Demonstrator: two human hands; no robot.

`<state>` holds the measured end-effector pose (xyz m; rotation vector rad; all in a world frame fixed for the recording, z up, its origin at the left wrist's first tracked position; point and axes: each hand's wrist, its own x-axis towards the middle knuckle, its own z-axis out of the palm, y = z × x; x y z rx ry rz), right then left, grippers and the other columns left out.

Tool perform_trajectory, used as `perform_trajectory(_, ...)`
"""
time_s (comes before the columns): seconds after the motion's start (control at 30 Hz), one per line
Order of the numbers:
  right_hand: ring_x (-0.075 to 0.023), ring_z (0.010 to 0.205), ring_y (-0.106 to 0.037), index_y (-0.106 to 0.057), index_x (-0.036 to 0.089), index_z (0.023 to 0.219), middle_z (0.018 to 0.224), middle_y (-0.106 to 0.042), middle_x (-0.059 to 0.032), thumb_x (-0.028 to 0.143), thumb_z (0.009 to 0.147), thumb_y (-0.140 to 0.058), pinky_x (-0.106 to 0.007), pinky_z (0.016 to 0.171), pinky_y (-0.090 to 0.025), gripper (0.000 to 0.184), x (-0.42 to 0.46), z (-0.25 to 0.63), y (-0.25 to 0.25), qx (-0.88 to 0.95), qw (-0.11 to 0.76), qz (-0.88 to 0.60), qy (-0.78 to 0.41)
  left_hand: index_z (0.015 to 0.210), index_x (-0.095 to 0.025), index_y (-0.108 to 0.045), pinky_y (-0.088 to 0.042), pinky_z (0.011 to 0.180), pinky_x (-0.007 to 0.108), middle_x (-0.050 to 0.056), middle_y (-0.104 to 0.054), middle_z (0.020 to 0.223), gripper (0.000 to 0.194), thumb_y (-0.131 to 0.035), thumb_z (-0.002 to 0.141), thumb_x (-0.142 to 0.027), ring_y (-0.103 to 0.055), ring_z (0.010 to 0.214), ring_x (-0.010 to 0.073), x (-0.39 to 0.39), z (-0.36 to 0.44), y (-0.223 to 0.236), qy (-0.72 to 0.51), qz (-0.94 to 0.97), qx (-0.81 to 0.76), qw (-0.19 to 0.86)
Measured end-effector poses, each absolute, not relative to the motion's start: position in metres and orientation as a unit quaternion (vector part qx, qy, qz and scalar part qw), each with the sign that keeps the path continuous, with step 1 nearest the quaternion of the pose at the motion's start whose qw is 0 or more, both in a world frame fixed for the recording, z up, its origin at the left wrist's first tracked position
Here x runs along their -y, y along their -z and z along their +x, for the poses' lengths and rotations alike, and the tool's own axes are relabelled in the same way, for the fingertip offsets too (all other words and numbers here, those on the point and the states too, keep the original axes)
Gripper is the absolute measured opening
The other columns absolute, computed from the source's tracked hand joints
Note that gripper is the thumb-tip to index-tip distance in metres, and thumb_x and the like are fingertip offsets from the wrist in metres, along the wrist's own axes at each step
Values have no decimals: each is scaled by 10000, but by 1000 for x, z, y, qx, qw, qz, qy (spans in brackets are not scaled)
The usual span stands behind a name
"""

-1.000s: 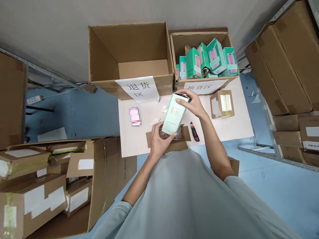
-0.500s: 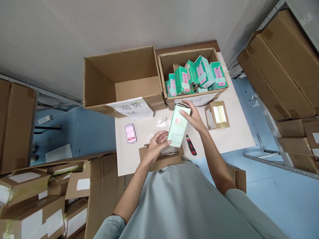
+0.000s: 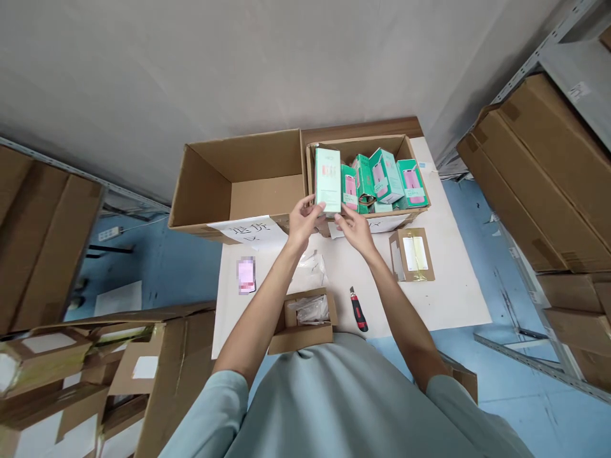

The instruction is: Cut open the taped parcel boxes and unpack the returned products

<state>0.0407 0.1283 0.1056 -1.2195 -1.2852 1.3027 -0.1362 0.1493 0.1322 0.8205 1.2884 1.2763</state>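
A pale green product box [image 3: 328, 181] stands upright over the left end of the right-hand carton [image 3: 312, 162]. Its lower left corner is gripped by my left hand [image 3: 304, 221], thumb on the front. My right hand [image 3: 354, 230] has its fingers closed at the lower right corner of the same box. Behind and beside it, several green boxes with pink pictures [image 3: 386, 175] lie in that carton. Below my hands sits a small opened cardboard box [image 3: 305, 337] with clear plastic wrap [image 3: 312, 310] inside.
A large open carton [image 3: 200, 184] with a handwritten paper sign [image 3: 251, 230] stands to the left. On the white table are a red-and-black utility knife [image 3: 359, 310], a taped parcel [image 3: 413, 254], a phone-like blurred item [image 3: 247, 275] and clear plastic [image 3: 310, 270]. Stacked cartons flank both sides.
Both hands have carried the green box forward and up, from above the small opened box to the right-hand carton. My right hand has shifted from its top to its lower corner.
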Motion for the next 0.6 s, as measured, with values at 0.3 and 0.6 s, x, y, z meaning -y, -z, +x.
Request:
perform_trajectory(0.3,-341,1308,-788,-774,226,1375,1487,-771,-194,852,890,-700,-515,1122,-664,795,-154,40,-57,505,461,-554,-474,1254,-174,-816,-563,1250,594,177,-814,1399,500,-925,832,-419,-739,1393,379,-132,-151,-115,-478,417,-577,515)
perform_trajectory(0.6,-274,1006,-828,-795,239,1181,1114,-858,-86,568,909,-769,-519,1037,-677,428,-38,63,19,538,226,-577,-572,1077,-170,-798,-562,1219,562,164,-843,1192,464,-963,737,-440,-779,1219,347,27,-278,-33,-373,319,-724,484)
